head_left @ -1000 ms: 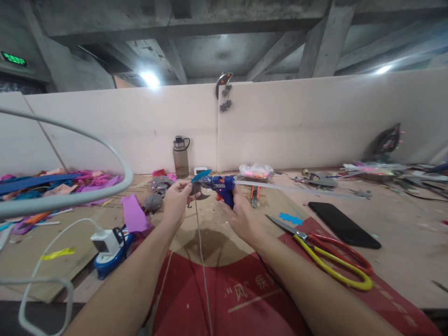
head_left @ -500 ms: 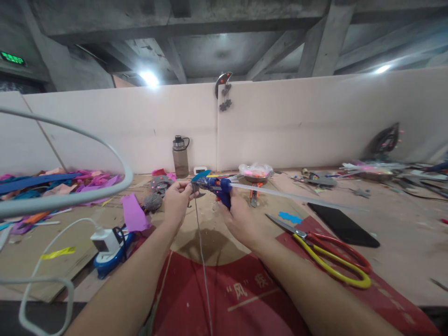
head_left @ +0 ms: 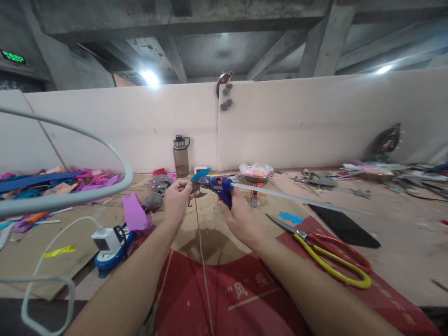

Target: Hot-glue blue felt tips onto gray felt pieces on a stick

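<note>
My right hand [head_left: 238, 215] is closed round the grip of a blue glue gun [head_left: 220, 186] with a long clear glue stick [head_left: 297, 198] jutting out to the right. Its nozzle points left at a small teal leaf-shaped piece [head_left: 200, 175] on a thin wire [head_left: 200, 233]. My left hand [head_left: 177, 199] pinches that wire just below the teal piece. The wire hangs down toward me over the red mat [head_left: 245, 294].
Red and yellow scissors [head_left: 329, 254] and a black phone [head_left: 345, 225] lie to the right. A water bottle [head_left: 181, 156] stands by the white partition. Coloured scraps [head_left: 52, 184], a purple piece [head_left: 133, 213], a power strip with charger [head_left: 110, 245] and white cable [head_left: 66, 198] fill the left.
The glue gun has tilted and shifted slightly left, its nozzle closer to the teal piece; the glue stick now slants down to the right. My left hand has barely moved.
</note>
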A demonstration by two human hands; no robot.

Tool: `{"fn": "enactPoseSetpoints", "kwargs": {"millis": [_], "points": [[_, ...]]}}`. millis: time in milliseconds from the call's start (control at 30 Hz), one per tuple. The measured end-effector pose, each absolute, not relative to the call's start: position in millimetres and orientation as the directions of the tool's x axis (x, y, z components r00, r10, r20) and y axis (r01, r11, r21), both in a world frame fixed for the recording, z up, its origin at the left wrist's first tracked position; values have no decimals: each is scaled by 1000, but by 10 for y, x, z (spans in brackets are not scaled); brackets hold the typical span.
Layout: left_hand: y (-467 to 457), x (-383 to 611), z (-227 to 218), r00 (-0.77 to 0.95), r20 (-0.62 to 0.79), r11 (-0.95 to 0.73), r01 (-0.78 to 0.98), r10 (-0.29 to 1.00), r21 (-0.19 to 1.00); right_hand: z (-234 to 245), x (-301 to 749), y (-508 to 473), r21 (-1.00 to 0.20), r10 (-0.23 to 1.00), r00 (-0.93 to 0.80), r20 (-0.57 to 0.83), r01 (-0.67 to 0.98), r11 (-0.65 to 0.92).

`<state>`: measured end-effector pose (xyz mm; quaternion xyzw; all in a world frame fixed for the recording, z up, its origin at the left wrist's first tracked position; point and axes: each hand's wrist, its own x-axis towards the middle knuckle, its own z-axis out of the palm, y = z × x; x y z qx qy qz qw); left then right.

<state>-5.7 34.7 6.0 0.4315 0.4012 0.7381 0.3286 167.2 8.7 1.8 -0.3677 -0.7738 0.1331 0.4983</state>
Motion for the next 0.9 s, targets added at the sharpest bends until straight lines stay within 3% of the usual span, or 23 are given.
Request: {"fn": "enactPoseSetpoints", "kwargs": {"millis": [900], "points": [[327,-67,95,-419,392,-494,-168,819,853,41,1703,96,-650,755,-180,630,410,640]]}}
